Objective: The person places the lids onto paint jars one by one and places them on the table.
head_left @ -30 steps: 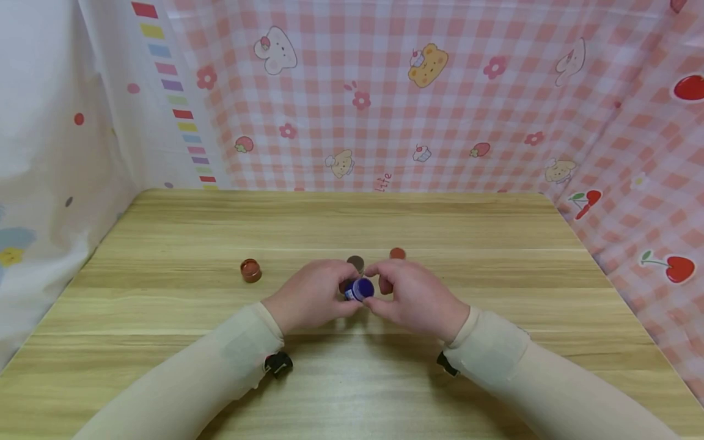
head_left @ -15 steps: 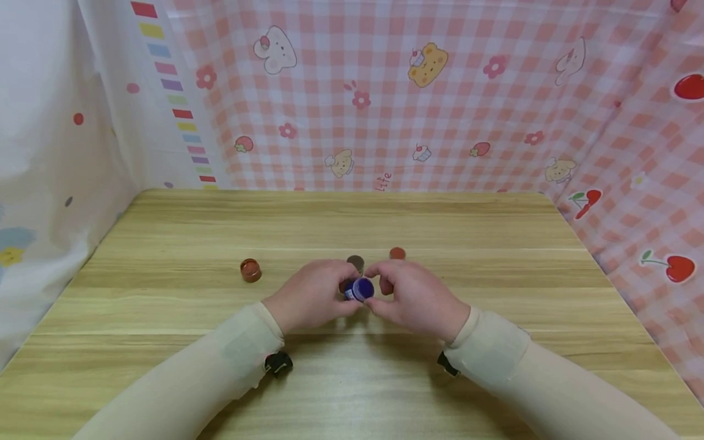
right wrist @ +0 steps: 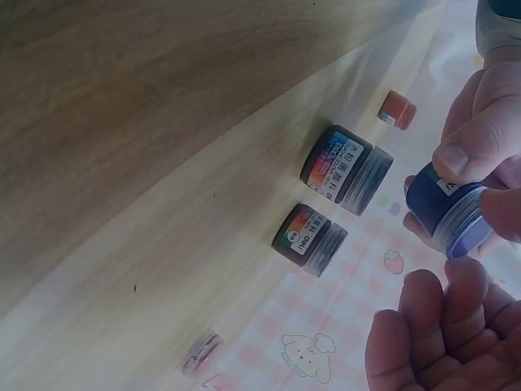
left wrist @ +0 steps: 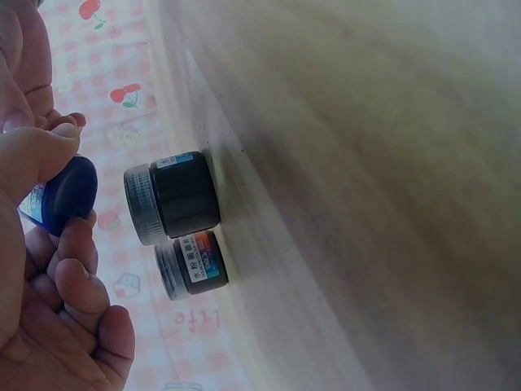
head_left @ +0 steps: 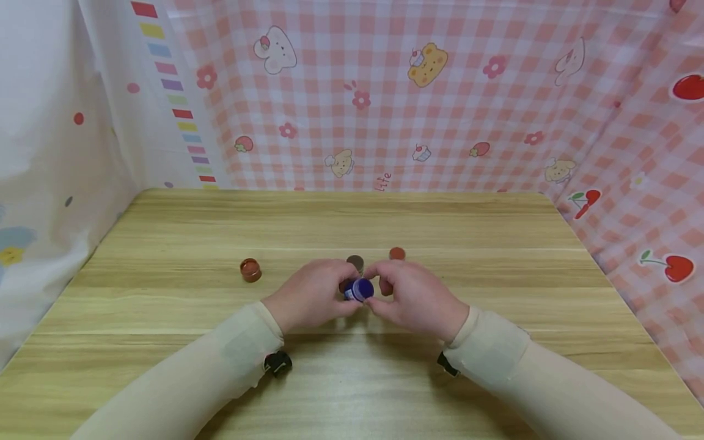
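Note:
In the head view my left hand [head_left: 313,293] grips a blue paint jar [head_left: 354,291] by its body, tilted with its clear lid toward the right. My right hand [head_left: 415,299] has its thumb and index finger at the rim of that lid. From the right wrist view, the left thumb presses on the jar's label, while the right thumb [right wrist: 502,213] and fingertips sit around the lid [right wrist: 464,224]; its other fingers spread below. Past the hands stand two dark paint jars with clear lids, a nearer one [left wrist: 187,195] and a farther one [left wrist: 202,262].
On the left of the wooden table [head_left: 165,244] sits an open orange-brown paint jar [head_left: 250,271]. A loose clear lid stained orange-red [head_left: 397,253] lies beyond the right hand. A checked cloth [head_left: 330,91] hangs behind the table and along its sides.

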{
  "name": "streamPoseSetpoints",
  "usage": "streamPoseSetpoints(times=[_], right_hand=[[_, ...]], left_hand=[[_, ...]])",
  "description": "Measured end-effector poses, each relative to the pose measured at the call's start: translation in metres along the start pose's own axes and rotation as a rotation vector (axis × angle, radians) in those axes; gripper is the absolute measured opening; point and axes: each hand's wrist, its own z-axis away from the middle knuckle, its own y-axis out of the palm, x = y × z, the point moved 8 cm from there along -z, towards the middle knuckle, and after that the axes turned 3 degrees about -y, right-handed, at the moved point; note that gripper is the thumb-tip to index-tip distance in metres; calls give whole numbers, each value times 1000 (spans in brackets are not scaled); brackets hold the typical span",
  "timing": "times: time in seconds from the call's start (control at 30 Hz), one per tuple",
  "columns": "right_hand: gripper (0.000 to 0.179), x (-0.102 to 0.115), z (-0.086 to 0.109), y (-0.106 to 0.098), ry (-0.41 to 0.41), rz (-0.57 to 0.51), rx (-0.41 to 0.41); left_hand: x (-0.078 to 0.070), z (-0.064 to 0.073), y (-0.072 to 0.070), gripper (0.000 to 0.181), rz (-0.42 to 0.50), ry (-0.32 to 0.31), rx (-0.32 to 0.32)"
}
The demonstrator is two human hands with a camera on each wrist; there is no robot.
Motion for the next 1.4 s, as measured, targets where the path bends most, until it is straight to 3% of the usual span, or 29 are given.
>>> streamPoseSetpoints(times=[1.4], right_hand=[[24, -2, 1, 0, 35, -14, 0]], left_hand=[[0, 0, 0, 22, -10, -6, 8]])
